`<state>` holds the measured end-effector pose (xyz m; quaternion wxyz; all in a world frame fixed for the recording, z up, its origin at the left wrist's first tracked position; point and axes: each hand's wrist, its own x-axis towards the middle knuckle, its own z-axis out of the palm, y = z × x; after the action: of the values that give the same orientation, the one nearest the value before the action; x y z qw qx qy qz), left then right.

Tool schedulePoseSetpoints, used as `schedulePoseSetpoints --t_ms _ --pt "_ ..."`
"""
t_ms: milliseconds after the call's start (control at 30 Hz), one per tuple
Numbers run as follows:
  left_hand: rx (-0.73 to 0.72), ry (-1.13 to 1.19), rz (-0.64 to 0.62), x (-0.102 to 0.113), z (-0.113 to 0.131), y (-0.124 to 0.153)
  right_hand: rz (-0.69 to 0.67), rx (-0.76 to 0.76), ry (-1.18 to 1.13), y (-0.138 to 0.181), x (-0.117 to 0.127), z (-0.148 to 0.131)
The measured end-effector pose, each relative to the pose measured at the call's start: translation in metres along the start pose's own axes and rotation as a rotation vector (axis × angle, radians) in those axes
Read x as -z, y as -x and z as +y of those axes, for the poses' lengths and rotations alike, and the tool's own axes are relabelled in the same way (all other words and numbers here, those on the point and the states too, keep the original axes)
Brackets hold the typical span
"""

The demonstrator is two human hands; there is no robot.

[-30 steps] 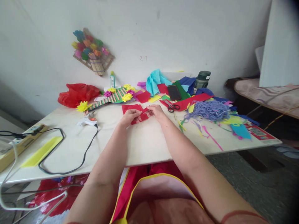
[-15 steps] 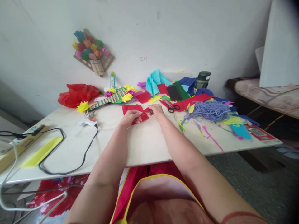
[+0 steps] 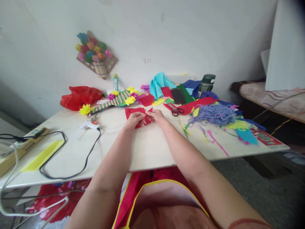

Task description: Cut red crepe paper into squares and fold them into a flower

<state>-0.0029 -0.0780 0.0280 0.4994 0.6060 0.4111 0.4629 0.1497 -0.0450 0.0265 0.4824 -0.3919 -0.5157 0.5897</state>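
Over the middle of the table, both of my hands pinch a small piece of red paper [image 3: 149,118]. My left hand [image 3: 136,120] is closed on its left side, thumb against fingers. My right hand [image 3: 156,117] grips the other side, and a pointed red corner sticks up beside its fingertips. Partly behind my left hand lies a larger red sheet [image 3: 132,112], flat on the table. The fingers hide much of the small piece, so its exact fold cannot be made out. Scissors [image 3: 175,110] with black handles rest to the right of my hands.
A white glue gun [image 3: 89,125] with a black cord lies left, near a power strip [image 3: 23,148]. Behind are a flower-trimmed craft piece [image 3: 114,101], a red plastic bag [image 3: 81,97] and a phone [image 3: 178,96]. Purple yarn [image 3: 213,114] and a dark cup [image 3: 207,83] are right.
My right hand has turned slightly and its fingers have come closer to my left. The small red piece now shows a raised point where a strip stuck out before.
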Motion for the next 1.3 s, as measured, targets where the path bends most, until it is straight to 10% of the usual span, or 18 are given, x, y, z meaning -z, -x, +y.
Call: schedulePoseSetpoints --t_ms 600,1300 --pt "0.089 0.004 -0.010 -0.004 0.002 0.000 0.133 0.613 0.705 -0.011 0.001 0.009" --pt "0.052 -0.214 0.065 0.000 0.001 0.001 0.104 0.238 0.239 0.005 -0.001 -0.004"
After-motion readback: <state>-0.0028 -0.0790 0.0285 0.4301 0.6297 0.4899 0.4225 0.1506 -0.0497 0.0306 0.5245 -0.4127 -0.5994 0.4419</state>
